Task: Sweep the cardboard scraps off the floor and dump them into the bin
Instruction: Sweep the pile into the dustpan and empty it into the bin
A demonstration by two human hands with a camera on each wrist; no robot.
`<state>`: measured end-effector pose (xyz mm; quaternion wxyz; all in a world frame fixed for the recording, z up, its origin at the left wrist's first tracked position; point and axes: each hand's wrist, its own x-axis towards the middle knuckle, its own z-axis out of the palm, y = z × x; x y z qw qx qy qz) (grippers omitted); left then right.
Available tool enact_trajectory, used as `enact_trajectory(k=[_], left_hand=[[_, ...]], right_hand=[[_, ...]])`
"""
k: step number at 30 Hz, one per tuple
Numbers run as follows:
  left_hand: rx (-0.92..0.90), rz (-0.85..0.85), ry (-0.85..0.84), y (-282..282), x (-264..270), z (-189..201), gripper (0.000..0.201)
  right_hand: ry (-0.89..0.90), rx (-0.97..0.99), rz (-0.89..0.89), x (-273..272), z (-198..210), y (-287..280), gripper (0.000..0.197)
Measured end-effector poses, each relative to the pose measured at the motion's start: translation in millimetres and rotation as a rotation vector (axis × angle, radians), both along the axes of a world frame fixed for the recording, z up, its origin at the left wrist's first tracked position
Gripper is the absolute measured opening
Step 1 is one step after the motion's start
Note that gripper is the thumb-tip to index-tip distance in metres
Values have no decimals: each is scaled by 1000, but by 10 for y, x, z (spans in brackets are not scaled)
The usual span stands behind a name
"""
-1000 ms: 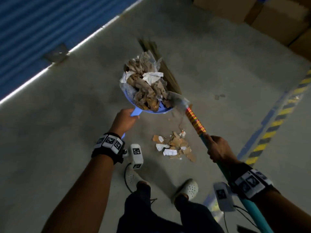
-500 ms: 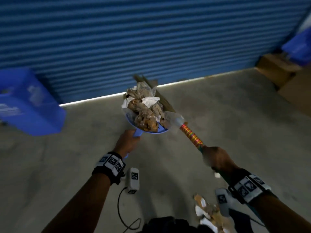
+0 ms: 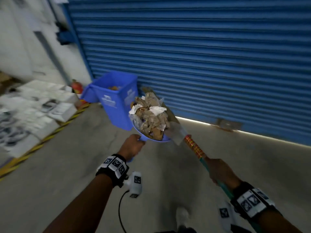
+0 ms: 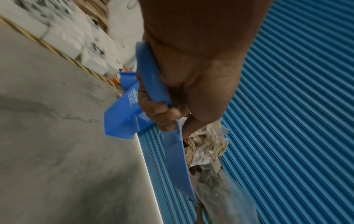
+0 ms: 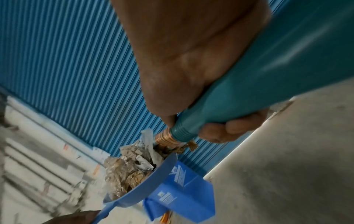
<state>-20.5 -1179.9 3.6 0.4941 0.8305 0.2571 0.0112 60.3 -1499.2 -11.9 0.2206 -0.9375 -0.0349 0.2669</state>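
Hands grip loaded dustpan (image 3: 152, 140) and broom (image 3: 195, 147); bin (image 3: 116, 101) ahead, white boxes (image 3: 50, 105) beside.

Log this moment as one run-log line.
left hand: grips blue plastic dustpan heaped with cardboard scraps | right hand: grips teal-handled broom | blue plastic bin: ahead, not reached

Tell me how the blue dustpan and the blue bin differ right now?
The dustpan is a shallow scoop carried in the air by the left hand; the bin is a tall, deep box standing on the floor by the shutter. The dustpan is heaped above its rim with scraps; inside the bin only a few brownish bits show. The bin's sides carry white print; the dustpan shows none. Both are blue plastic.
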Motion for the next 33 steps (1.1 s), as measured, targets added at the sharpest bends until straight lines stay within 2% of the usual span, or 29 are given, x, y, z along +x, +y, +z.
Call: enact_trajectory(k=[2,5,8,14,19,24,28,33], left_hand=[[22,102,22,336,179,26,25],[19,254,51,814,417,130,27],[21,374,64,1286,578,283,32],[75,513,131,2236,739,493,29],[65,588,159,3249,905,382,41],[74,568,181,4449,1324,199,32],[79,499,200,5420,1785,188,29],[74,387,224,6373,2474,301,31]], right_hand=[[63,158,-20,432,-89,412,21],[59,260,94,1077,-97,1069,47],[39,239,259,1618,18,1746,66],[60,267,476,2322,137,3092,63],[65,285,529,2707,-23,4232,63],[44,281,536,3094,-251,5397,68],[21,321,431,3400,-408,6147,81],[39,340,303,3721,-392,6812,69]])
